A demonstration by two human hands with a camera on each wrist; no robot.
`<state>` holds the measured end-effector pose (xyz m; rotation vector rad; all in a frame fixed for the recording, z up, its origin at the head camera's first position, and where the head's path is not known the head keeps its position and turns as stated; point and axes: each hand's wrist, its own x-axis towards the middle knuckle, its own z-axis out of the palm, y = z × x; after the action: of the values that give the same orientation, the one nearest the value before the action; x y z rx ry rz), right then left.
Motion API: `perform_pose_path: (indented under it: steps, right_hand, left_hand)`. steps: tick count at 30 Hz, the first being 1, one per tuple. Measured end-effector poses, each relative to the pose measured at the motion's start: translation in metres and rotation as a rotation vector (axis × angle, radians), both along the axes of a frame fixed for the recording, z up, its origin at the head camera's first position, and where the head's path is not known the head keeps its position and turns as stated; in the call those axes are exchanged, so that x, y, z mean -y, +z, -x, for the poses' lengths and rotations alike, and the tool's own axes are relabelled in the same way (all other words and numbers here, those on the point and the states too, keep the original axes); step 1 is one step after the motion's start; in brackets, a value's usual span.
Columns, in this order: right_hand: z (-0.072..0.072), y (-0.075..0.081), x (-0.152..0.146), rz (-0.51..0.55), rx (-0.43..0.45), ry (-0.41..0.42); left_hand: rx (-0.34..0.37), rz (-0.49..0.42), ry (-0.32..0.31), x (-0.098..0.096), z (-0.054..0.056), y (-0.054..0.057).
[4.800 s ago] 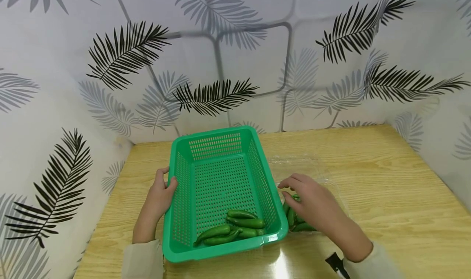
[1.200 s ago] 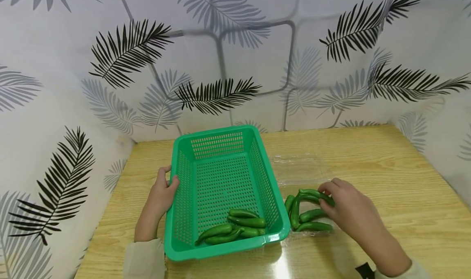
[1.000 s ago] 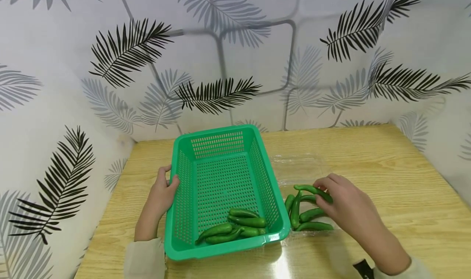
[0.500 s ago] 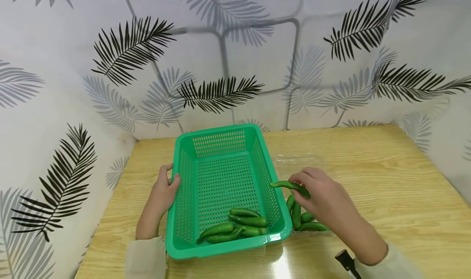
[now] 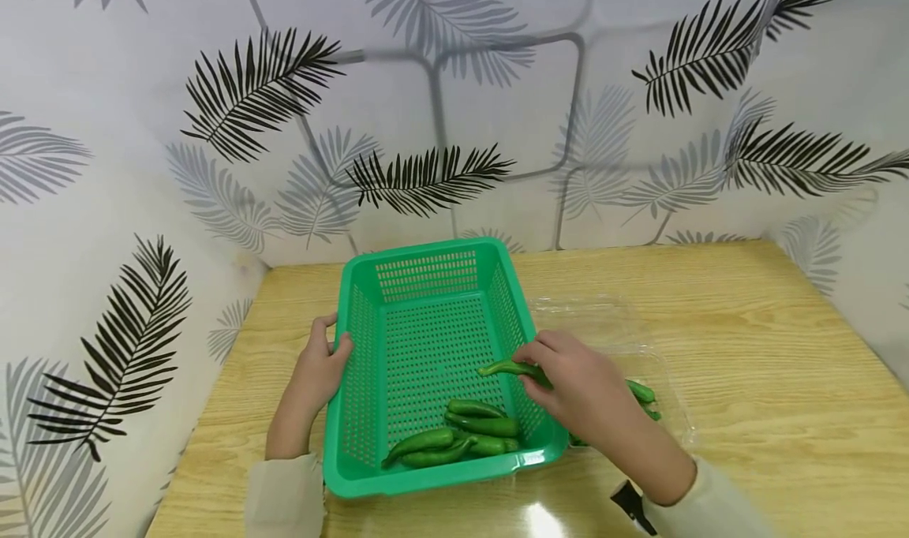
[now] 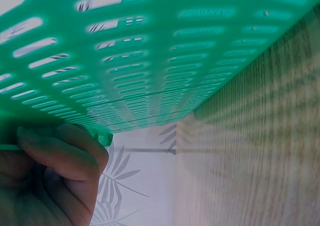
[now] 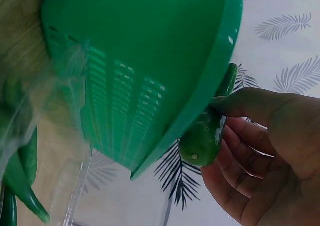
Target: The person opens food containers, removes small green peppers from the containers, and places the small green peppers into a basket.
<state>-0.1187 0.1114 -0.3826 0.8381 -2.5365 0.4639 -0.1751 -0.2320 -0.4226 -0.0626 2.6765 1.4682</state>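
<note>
Green and shiny, a long pepper (image 5: 500, 367) is sticking out from the right hand (image 5: 578, 384). That hand's grip is pinching it between thumb and fingers, and the thin end is pointing over the inside of a green basket (image 5: 435, 349). In the right wrist view, the fat end is showing close to the basket's rim; I cannot tell if they are touching. Down in the basket, a bunch of peppers (image 5: 426, 442) is lying at the end near the person. Across from there, the left hand (image 5: 319, 368) is holding the basket, its grip clamped on the long left edge. Just right of the basket, a clear plastic box (image 5: 667, 376) is sitting on the yellow wood table (image 5: 774, 349). Other peppers (image 5: 641, 391) are peeking out of it from behind the right arm. At the back, a pale wall (image 5: 497, 112) is showing black and gray leaves.
</note>
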Motion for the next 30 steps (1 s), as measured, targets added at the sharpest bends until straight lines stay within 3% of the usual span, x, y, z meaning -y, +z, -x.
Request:
perform_pose_path:
  steps: [10,30]
  right_hand:
    - [0.004,-0.003,0.021,-0.015,0.004,0.068]
    - [0.003,-0.004,0.058,-0.077,0.124,0.154]
  left_hand:
    - [-0.003,-0.003,-0.001,0.001,-0.001,-0.002]
    - [0.005,0.013,-0.007,-0.001,0.000,0.003]
